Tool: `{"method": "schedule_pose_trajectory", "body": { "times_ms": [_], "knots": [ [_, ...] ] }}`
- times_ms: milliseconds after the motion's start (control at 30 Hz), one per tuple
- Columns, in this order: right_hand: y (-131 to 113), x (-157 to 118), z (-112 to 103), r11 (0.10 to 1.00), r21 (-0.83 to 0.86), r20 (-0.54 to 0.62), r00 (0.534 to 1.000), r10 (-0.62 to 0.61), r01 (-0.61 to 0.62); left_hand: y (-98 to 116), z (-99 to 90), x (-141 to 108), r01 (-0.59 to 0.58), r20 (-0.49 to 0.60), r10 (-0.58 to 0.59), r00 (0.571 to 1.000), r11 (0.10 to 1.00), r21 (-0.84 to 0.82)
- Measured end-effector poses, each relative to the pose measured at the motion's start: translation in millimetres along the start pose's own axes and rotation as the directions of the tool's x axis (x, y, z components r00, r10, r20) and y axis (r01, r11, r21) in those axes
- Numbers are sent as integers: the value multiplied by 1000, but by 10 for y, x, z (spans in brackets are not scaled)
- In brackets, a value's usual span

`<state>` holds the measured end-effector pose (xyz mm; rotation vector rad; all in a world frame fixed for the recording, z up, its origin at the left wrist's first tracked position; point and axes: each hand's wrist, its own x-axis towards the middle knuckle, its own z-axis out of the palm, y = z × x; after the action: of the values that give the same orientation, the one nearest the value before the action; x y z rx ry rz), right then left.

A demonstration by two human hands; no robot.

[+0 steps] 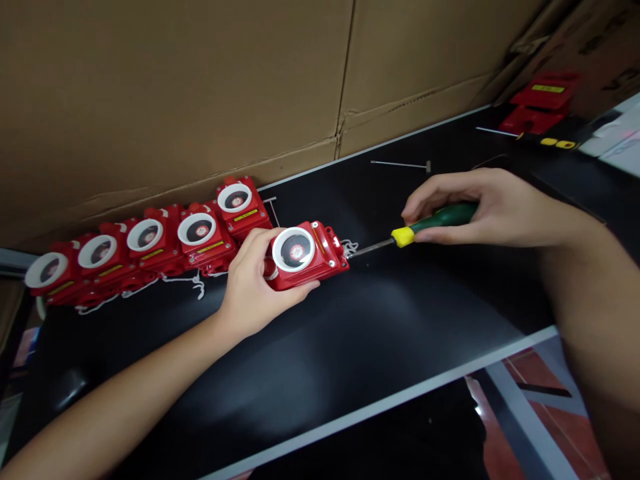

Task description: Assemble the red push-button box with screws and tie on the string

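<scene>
My left hand [257,287] is closed around a red box-shaped device [327,257] with a white ring and a dark round face. In my right hand [493,207] is a screwdriver [445,217] with a green and yellow handle. Its metal shaft points left, and the tip meets the right end of the held device, beside a tangle of whitish cord [350,248]. Whether the tip sits in a screw cannot be made out. A row of several similar red devices [207,240] stands to the left of my left hand, with white cords hanging from them.
Cardboard [200,87] walls the back of the black table [400,347]. Behind my right hand lies a thin T-shaped metal tool [403,165]. Red parts [543,100], another screwdriver [557,143] and a white box [623,140] sit at the far right.
</scene>
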<state>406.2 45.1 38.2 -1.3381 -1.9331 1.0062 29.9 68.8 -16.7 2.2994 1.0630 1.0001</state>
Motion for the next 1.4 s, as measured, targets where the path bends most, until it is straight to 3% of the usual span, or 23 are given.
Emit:
{"method": "schedule_pose_trajectory", "body": {
  "times_ms": [167,433,767,1067,1133,1300,1400],
  "knots": [
    [19,26,2,994,53,96,992,87,-92,6,4,-3,-18,-7,17,1000,1000,-16],
    [14,29,-24,993,-90,52,996,-67,71,6,8,-5,11,-6,-11,1000,1000,-15],
    [6,-9,-8,1000,20,4,1000,11,-11,-1,10,-2,-33,-19,33,999,999,-36],
    [37,38,-6,982,84,142,978,154,-167,2,17,-6,-25,-9,25,1000,999,-40],
    [58,41,-7,988,78,150,982,118,-131,0,21,-8,-43,-21,42,999,998,-49],
    [99,33,-33,990,-46,95,988,-125,130,-2,11,-6,-58,-12,58,998,998,-14],
    [94,18,-43,990,-58,88,989,-120,125,2,1,-6,-53,-9,53,999,999,-5]
  ]
}}
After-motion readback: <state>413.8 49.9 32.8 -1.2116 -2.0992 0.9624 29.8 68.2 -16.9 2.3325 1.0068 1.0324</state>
